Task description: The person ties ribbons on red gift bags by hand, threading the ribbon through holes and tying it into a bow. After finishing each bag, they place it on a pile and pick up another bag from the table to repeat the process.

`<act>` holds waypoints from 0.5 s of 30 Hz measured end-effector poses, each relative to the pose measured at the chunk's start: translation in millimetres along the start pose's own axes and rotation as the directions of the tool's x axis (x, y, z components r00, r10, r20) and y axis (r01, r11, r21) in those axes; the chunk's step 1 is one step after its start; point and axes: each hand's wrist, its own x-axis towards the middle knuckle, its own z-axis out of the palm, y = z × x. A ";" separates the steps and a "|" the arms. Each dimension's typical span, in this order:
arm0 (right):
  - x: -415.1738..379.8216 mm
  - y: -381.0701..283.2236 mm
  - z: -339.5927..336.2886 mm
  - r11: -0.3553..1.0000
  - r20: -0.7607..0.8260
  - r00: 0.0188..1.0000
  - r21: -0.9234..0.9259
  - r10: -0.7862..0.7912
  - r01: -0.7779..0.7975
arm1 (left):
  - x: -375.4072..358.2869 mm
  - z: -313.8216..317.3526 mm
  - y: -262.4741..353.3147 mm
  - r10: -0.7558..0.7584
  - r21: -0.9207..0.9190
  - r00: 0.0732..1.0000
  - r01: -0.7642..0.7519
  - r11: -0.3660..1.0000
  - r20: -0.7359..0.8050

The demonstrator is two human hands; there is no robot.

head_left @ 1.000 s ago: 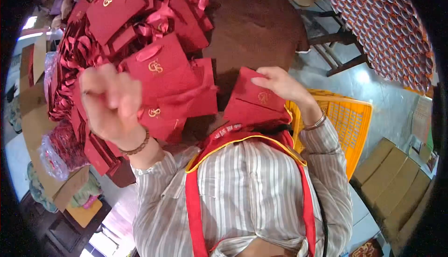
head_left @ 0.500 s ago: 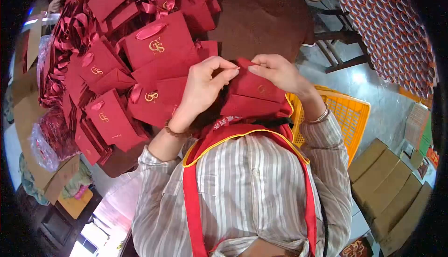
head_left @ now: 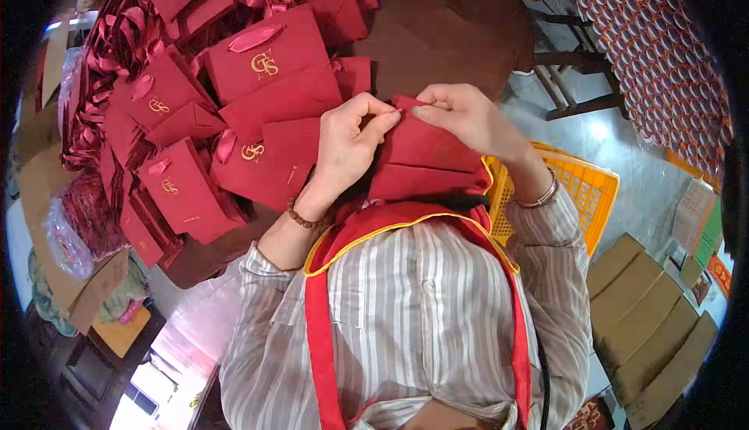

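Note:
A red paper gift bag [head_left: 425, 161] is held up before my chest, above the red apron with yellow trim [head_left: 406, 213]. My right hand [head_left: 462, 118] is closed on its upper edge, thumb on the near face. At the bag's upper left corner, my left hand [head_left: 347, 135] is closed in a pinch of thumb and forefinger. A tiny bit of red shows at those fingertips, too small to name. Left of my left hand lie finished-looking red bags with gold lettering and ribbon handles, the nearest being a bag [head_left: 269, 161].
A heap of red bags [head_left: 269, 63] covers the left of the brown table [head_left: 445, 24]. A yellow plastic crate [head_left: 597, 196] stands at right below the table. Beyond are a wooden stool [head_left: 573, 79], a patterned red-and-white surface [head_left: 647, 47] and cardboard [head_left: 647, 313]. Plastic-wrapped red goods [head_left: 86, 219] sit far left.
The view has shifted slightly. My right hand has moved a little left along the bag's upper edge, closer to my left hand, which keeps its pinch.

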 end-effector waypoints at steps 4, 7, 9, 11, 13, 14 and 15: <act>3.1 1.7 -0.2 0.975 0.001 0.998 -0.215 -0.056 0.055 | -3.9 0.2 -2.3 -0.042 -0.018 0.999 0.042 0.999 -0.005; 4.0 -1.6 4.2 0.974 0.007 0.999 -0.224 -0.036 0.037 | -5.2 0.6 -5.2 0.004 -0.045 0.993 -0.009 0.999 -0.116; 5.4 0.3 5.7 0.969 -0.012 1.000 -0.246 -0.002 -0.001 | -2.3 -3.3 -8.4 0.061 -0.013 0.989 -0.063 0.998 -0.132; 8.8 7.8 6.0 0.980 -0.002 0.999 -0.197 -0.037 0.036 | 5.2 -9.0 -5.5 0.206 0.059 0.971 -0.201 0.978 -0.121; 8.6 6.4 6.4 0.984 0.021 0.999 -0.177 -0.029 0.032 | 12.0 -11.5 6.3 0.078 0.025 0.996 -0.077 0.997 -0.033; 8.5 5.3 6.5 0.987 0.043 0.999 -0.156 -0.021 0.028 | 14.7 -12.4 8.4 -0.049 0.003 0.997 0.049 0.999 0.060; 8.0 4.9 6.5 0.987 0.044 0.999 -0.156 -0.021 0.028 | 17.9 -13.2 6.0 -0.058 0.094 0.989 0.046 0.995 0.133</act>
